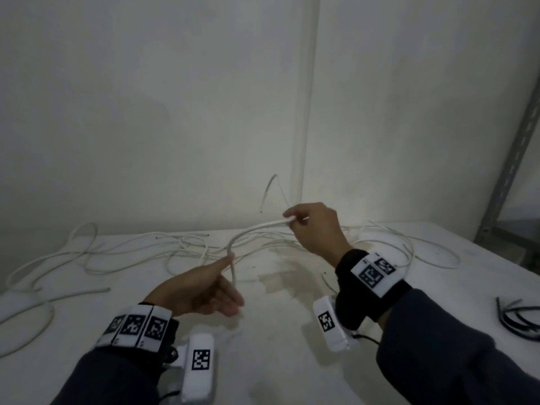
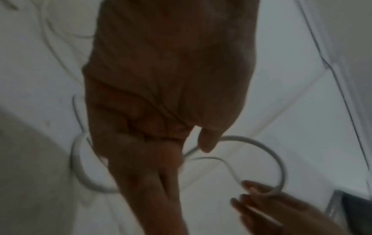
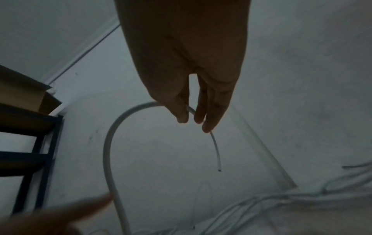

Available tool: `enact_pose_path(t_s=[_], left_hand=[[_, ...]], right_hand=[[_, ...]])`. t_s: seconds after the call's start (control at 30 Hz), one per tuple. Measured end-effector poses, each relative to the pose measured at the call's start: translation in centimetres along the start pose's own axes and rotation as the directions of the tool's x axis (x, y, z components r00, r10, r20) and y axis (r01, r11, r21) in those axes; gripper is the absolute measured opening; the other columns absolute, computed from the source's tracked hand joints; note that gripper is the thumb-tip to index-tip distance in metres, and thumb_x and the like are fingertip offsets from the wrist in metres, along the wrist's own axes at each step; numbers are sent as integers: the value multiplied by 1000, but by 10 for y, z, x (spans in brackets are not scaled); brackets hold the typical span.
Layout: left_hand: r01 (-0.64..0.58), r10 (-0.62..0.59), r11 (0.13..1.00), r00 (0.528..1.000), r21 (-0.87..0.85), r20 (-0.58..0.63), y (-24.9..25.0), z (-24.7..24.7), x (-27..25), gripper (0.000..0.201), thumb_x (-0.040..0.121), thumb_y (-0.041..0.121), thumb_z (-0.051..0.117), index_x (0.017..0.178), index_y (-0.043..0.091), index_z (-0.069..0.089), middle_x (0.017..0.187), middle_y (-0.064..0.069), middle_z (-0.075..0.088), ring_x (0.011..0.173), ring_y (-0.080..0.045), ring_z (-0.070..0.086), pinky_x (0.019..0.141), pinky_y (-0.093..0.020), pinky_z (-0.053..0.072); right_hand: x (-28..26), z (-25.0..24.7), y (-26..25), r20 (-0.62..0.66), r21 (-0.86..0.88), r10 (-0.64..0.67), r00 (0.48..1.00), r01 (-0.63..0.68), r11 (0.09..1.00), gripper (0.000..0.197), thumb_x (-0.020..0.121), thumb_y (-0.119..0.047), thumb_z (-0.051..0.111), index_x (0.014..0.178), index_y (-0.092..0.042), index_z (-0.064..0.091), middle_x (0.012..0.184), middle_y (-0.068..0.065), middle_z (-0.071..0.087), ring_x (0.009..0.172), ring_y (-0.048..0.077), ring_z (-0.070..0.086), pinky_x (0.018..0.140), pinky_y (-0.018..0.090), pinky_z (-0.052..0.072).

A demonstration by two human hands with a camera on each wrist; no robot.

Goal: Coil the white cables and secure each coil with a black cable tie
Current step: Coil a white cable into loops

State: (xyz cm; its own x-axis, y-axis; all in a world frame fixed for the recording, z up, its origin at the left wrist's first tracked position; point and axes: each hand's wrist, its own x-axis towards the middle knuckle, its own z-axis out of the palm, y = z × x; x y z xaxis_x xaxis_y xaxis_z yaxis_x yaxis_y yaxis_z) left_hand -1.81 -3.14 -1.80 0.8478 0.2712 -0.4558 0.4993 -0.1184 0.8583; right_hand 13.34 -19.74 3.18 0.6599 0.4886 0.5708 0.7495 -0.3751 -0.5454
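Note:
A white cable (image 1: pixel 251 229) arcs through the air between my two hands above the white table (image 1: pixel 277 361). My left hand (image 1: pixel 230 260) pinches it low, between thumb and forefinger, with the other fingers held fairly straight. My right hand (image 1: pixel 289 220) pinches it higher and further back, near its free end, which curls up and then droops toward the wall. The left wrist view shows the cable (image 2: pixel 261 147) looping from my left hand (image 2: pixel 191 152) to my right hand (image 2: pixel 253 190). In the right wrist view the cable (image 3: pixel 108 143) bends from my right hand (image 3: pixel 190 119) down to a blurred left fingertip (image 3: pixel 96 202).
Several loose white cables (image 1: pixel 87 252) sprawl tangled over the back and left of the table. A bundle of black cable ties (image 1: pixel 517 320) lies at the right edge. A grey metal shelf upright (image 1: pixel 508 171) stands at the right, and a wall is close behind.

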Motion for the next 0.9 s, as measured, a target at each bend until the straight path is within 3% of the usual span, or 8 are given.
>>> enact_pose_path(t_s=[0.1, 0.2, 0.3, 0.4, 0.5, 0.6, 0.73, 0.9], left_hand=[[-1, 113, 894, 968, -448, 223, 4, 17, -10, 85, 89, 69, 29, 118, -5, 60, 106, -31, 66, 77, -32, 70, 53, -24, 51], [-66, 269, 617, 954, -784, 131, 5, 29, -20, 52, 86, 38, 49, 122, 0, 49, 116, -31, 63, 90, -38, 69, 68, -36, 58], [-230, 464, 437, 886, -870, -1, 0, 29, -23, 54, 58, 15, 76, 107, 2, 57, 117, -22, 65, 102, -36, 67, 80, -43, 58], [-353, 498, 381, 857, -855, -131, 1, 29, -27, 19, 76, 22, 73, 82, 8, 62, 112, -14, 70, 107, -29, 67, 85, -51, 54], [-368, 436, 312, 875, -876, -212, 0, 31, -29, 43, 100, 13, 40, 62, 4, 60, 72, -10, 68, 80, -23, 73, 71, -51, 58], [-316, 347, 483, 925, -817, -152, -16, 35, -31, 51, 102, 9, 35, 54, 2, 53, 52, -6, 47, 51, -16, 60, 60, -40, 61], [-311, 212, 707, 950, -635, -230, -39, 29, -36, 30, 102, 4, 34, 73, 10, 39, 43, -2, 36, 38, -12, 40, 49, -29, 57], [-363, 198, 863, 883, -352, -425, -52, 19, -23, 18, 104, 14, 32, 89, 11, 41, 50, -2, 33, 39, -11, 34, 43, -21, 45]], right_hand=[[-22, 15, -11, 94, 57, 89, 992, -95, 994, 22, 87, -5, 60, 102, -10, 75, 96, 9, 74, 85, 23, 69, 85, 29, 55], [-40, 23, -15, 173, 112, 181, 968, -202, 973, 28, 86, -1, 56, 106, -10, 73, 96, 9, 73, 86, 23, 68, 85, 34, 56], [-53, 23, -13, 189, 260, 302, 934, -345, 902, 30, 85, 1, 52, 106, -6, 73, 93, 12, 72, 88, 25, 68, 84, 36, 57], [-69, 21, -16, 366, 467, 427, 827, -560, 684, 23, 86, 5, 49, 94, 2, 70, 78, 16, 69, 69, 24, 65, 61, 28, 57], [-82, 21, -19, 521, 640, 521, 676, -714, 286, 15, 84, -1, 50, 87, 5, 63, 74, 19, 64, 62, 25, 62, 57, 26, 53], [-81, 22, -11, 575, 746, 546, 609, -664, -46, 8, 83, -3, 53, 91, -2, 55, 75, 13, 56, 58, 21, 58, 60, 31, 50], [-75, 19, 1, 553, 761, 598, 580, -645, -78, 17, 92, -7, 53, 109, -3, 48, 85, 10, 50, 69, 25, 60, 63, 38, 50], [-70, 23, 25, 457, 828, 696, 553, -551, -106, 30, 99, -6, 39, 128, -4, 41, 79, 12, 48, 65, 20, 52, 50, 33, 49]])
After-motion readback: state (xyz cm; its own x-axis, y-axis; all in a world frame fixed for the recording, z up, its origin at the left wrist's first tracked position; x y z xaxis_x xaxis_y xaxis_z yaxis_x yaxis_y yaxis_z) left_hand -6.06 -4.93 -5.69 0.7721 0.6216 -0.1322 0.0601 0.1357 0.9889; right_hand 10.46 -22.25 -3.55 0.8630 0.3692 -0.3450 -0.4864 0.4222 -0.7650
